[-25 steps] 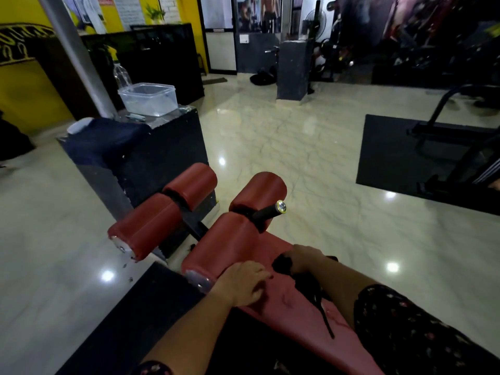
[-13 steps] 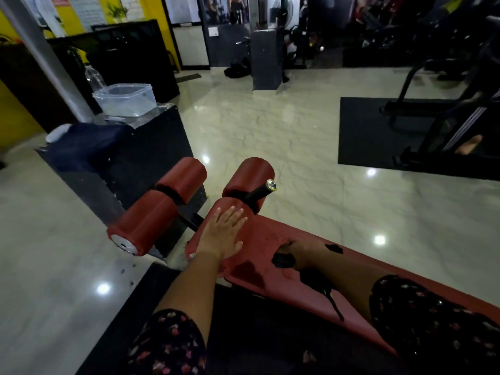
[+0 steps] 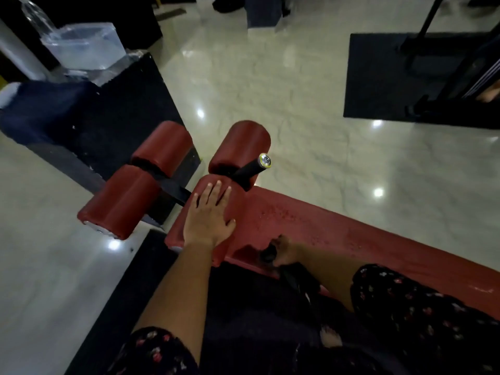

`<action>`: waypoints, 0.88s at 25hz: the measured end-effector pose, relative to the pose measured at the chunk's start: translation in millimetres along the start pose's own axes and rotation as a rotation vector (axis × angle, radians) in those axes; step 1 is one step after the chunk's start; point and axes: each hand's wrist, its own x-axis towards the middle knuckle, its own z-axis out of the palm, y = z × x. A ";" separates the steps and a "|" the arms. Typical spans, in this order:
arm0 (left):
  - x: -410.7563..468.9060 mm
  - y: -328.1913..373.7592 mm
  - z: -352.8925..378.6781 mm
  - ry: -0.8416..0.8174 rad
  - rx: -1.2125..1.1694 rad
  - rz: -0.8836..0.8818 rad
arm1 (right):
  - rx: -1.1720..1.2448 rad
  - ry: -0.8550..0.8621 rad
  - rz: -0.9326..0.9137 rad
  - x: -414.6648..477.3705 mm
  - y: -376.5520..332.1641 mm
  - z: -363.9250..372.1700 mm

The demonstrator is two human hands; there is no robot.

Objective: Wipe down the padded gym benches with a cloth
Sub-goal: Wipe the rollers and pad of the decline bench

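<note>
My left hand (image 3: 208,216) lies palm down on the near roller (image 3: 239,203) at the bench's left end. The fingers are straight and a little spread, pointing away from me, and they grip nothing. My forearm runs back to a flowered sleeve (image 3: 159,350) at the near edge. To the right, my right hand (image 3: 284,251) rests at the near edge of the bench (image 3: 351,239), its fingers curled tight round the cloth (image 3: 269,255). The cloth is dark and bunched in my fist, and a tail of it trails down off the pad's near side.

Far left, a clear tub (image 3: 86,47) stands on top of a black box (image 3: 130,104); I cannot tell what is in it. A blurred clear bottle (image 3: 35,12) stands just behind the tub. A dark blue fabric (image 3: 40,109) is draped over the box's left end.

The bench pad is red, and it is speckled with small pale spots right of my left hand. Left of it, two more red rollers (image 3: 121,204) sit end to end on a black bar. Beyond my left fingers, another roller (image 3: 240,144) stands farther off. Beside it, a black handle (image 3: 249,170) with a shiny cap sticks out to the right. A black mat (image 3: 108,307) lies under the bench's near side. The floor (image 3: 297,104) is pale, glossy marble with spots of reflected light. Far right, a second mat (image 3: 378,77) carries a dark machine frame (image 3: 460,77).
</note>
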 end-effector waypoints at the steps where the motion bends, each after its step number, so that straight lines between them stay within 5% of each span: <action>1: 1.4 0.2 1.2 0.007 -0.002 -0.002 | 0.117 -0.063 0.015 8.4 0.5 8.6; 3: 1.6 0.0 3.0 0.025 0.006 -0.008 | 0.269 -0.054 0.033 24.2 -3.4 21.3; 9: 2.4 -4.5 14.9 0.066 0.038 -0.010 | 0.557 0.322 0.097 82.1 -38.8 35.9; 12: 2.7 -3.8 12.4 0.100 0.061 -0.006 | 0.451 0.410 0.065 98.1 -52.1 43.3; 18: 4.3 -2.2 9.7 0.127 0.062 -0.018 | 0.116 0.253 0.027 104.9 -60.5 99.1; 22: 5.7 -1.9 9.4 0.150 0.051 -0.014 | 0.155 0.293 -0.053 117.4 -58.4 87.7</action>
